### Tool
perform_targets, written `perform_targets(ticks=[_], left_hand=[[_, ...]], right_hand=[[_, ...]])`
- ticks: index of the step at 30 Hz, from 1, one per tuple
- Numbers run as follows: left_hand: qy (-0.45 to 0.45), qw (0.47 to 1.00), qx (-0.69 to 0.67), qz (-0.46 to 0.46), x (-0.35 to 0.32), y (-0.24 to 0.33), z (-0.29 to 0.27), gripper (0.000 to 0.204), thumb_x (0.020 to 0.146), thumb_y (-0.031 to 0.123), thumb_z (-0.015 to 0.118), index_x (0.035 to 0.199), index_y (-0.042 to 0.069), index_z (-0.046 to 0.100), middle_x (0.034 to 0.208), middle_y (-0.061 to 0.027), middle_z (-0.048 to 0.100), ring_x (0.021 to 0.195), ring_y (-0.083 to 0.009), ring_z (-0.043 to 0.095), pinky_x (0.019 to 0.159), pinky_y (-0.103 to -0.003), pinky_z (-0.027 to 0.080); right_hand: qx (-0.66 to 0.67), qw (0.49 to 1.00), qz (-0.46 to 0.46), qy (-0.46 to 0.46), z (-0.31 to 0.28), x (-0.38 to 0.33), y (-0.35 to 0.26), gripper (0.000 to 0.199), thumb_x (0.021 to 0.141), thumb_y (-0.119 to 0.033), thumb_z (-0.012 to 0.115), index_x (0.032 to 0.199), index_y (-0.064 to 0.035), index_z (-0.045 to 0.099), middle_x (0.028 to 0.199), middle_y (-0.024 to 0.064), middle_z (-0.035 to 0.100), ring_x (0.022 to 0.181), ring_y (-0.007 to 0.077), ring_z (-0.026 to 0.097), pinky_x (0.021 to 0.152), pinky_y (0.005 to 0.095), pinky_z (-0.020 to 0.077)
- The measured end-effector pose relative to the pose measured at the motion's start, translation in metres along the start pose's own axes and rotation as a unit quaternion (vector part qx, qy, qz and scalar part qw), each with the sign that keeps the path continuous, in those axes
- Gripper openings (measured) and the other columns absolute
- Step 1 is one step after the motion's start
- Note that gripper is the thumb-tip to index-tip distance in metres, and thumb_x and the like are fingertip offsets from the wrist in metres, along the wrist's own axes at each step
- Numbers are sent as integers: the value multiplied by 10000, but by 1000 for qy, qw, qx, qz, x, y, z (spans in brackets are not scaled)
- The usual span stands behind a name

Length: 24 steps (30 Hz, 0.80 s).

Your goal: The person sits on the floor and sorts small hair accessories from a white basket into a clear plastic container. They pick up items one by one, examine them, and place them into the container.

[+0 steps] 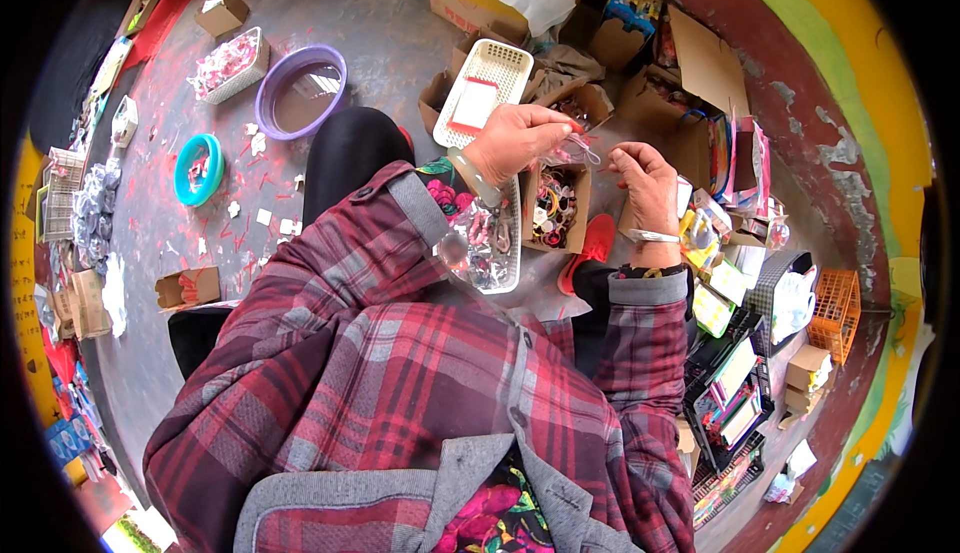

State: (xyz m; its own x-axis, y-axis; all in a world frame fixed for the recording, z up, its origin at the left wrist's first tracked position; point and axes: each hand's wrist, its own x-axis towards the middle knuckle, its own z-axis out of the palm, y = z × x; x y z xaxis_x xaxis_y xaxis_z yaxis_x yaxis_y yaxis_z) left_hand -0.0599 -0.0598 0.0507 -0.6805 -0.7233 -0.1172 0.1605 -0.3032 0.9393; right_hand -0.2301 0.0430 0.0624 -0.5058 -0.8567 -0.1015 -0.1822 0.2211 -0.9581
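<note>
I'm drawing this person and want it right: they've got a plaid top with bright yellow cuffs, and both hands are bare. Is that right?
Almost! Only the yellow is wrong: the head view shows grey cuffs on the plaid top. The left hand and right hand are bare, as you said.

Grey floor [375, 43], and it's a busy one! Red and white scraps [264, 217] scatter all down the left, thick around the teal bowl [181, 170]. Just above sits the purple tub [263, 103], a white basket [249, 75] of pink bits right beside it, a small carton [222, 17] beyond. Lower down, an open box [204, 285]; over on the right, a red shoe [597, 242] planted, and an orange crate [833, 325] near the wall [868, 253].
</note>
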Motion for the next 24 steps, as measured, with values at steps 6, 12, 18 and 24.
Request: perform_targets(ticks=[6, 12, 18, 24], left_hand=[[-15, 997, 10, 71, -3, 12, -3, 210, 842, 157, 567, 985, 21, 637, 702, 5, 600, 485, -14, 430, 419, -157, 328], [34, 998, -24, 41, 6, 6, -7, 217, 836, 169, 575, 972, 12, 639, 719, 5, 608, 490, -12, 425, 415, -150, 313], [30, 998, -44, 30, 0, 7, -3, 215, 841, 171, 570, 950, 0, 638, 748, -17, 629, 495, -5, 433, 413, -146, 326], [14, 999, -33, 1, 2, 2, -2, 219, 840, 162, 567, 963, -8, 631, 754, -30, 633, 540, -20, 508, 406, -140, 350]], right_hand=[[42, 998, -32, 45, 4, 1, 2, 138, 819, -127, 569, 851, -4, 622, 763, 5, 616, 680, 61, 553, 583, 190, 421], [41, 990, -127, 40, 14, -3, 2, 114, 800, -110, 614, 842, -4, 610, 749, -9, 600, 661, 42, 520, 601, 175, 418], [-3, 990, -137, 40, 29, -13, -7, 110, 774, -97, 647, 837, -16, 605, 730, -19, 581, 657, 34, 506, 598, 175, 417], [-19, 981, -192, 32, 33, -12, 5, 122, 752, -42, 640, 863, -12, 597, 722, 2, 578, 627, 51, 500, 586, 187, 421]])
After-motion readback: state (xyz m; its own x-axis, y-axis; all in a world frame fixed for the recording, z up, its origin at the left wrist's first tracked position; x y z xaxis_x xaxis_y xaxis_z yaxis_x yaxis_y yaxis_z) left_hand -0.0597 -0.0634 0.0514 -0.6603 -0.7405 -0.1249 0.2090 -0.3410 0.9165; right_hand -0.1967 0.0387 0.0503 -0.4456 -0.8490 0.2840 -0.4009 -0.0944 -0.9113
